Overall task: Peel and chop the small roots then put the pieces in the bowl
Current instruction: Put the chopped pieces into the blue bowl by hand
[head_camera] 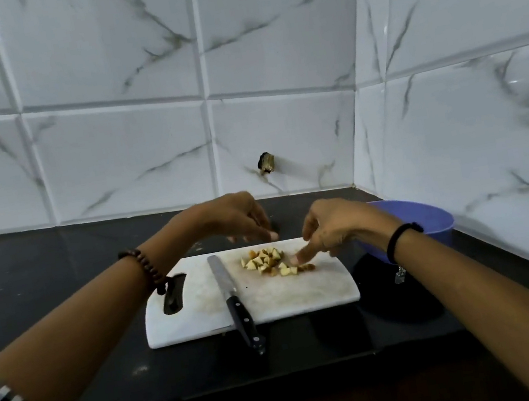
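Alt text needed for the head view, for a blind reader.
Both hands, left hand and right hand, hover over chopped root pieces on a white cutting board; a knife lies there, blue bowl at right.

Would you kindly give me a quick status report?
Left hand open above board's far edge; right hand open at chopped pieces. Knife down on cutting board. Bowl right, path clear.

I'm facing white marble-veined wall tiles (101,52) with a small dark hole (266,162), all rising behind the black countertop (42,270) I'm working at.
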Tool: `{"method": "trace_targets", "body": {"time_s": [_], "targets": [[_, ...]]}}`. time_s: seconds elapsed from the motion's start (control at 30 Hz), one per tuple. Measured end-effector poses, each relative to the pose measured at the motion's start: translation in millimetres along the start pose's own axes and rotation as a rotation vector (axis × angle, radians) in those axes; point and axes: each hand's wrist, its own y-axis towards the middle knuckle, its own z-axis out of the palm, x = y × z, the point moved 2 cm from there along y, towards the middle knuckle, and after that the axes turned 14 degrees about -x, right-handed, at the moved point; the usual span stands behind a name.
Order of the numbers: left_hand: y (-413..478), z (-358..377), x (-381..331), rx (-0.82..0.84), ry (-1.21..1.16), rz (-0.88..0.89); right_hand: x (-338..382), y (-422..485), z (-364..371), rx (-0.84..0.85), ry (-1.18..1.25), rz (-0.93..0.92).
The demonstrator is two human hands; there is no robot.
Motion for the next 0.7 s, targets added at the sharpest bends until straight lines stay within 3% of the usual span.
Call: {"method": "trace_targets", "body": {"time_s": [0.1,0.23,0.5,0.7], "targets": [[-3,7,9,0.147,0.154,-0.099,5,3,13,0.097,-0.025,0.030],[-4,15,11,0.277,0.171,-0.202,13,2,20,0.146,0.066,0.015],[-3,19,5,0.238,0.077,-0.108,24,12,30,0.090,0.123,-0.009],[-5,23,13,0.134,-0.123,-0.105,27,11,35,0.156,0.388,0.082]]}}
